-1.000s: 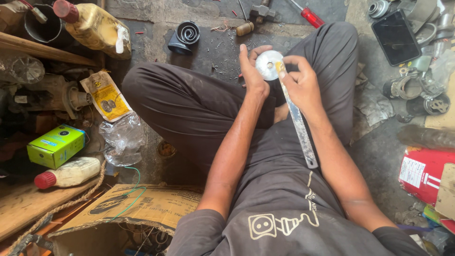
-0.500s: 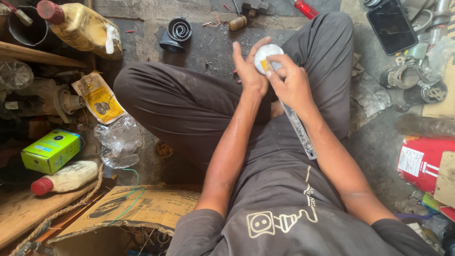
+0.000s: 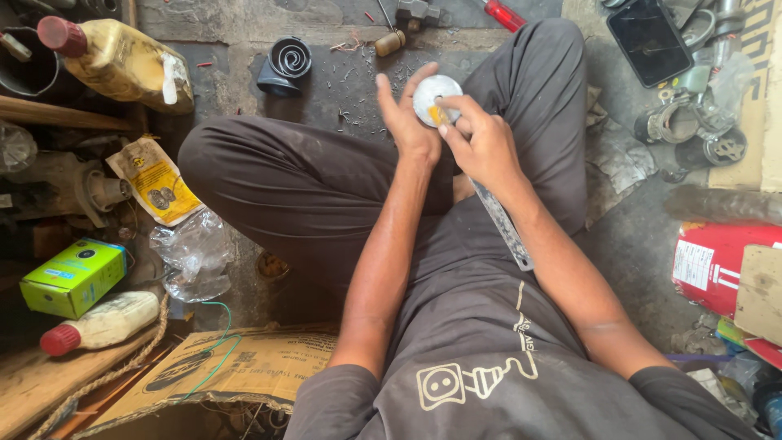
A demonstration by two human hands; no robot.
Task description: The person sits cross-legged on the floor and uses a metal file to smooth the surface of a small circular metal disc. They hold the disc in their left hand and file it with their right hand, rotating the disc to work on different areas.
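Just above the centre of the frame, over the person's crossed legs, both hands meet on a round silver metal disc (image 3: pixel 434 99). The left hand (image 3: pixel 410 122) cups the disc from the left, its fingers spread open and upright behind the rim, so its grip is loose, more a cradle than a clasp. The right hand (image 3: pixel 481 143) comes in from the lower right with its fingers curled over the disc's face, the fingertips pressing at a small orange spot near the middle; its grip is closed on the disc. A long perforated metal strip (image 3: pixel 503 226) runs from under the right wrist down across the lap toward the lower right; whether it joins the disc is hidden by the hand.

On the floor at the upper left lies a yellowish plastic bottle with a red cap (image 3: pixel 114 59). A black coiled spring piece (image 3: pixel 285 63) sits above the left knee. At the left edge is a green box (image 3: pixel 73 277), with a white bottle (image 3: pixel 102 322) below it. A dark phone (image 3: pixel 649 39) lies at the upper right, and a red canister (image 3: pixel 717 265) at the right edge.
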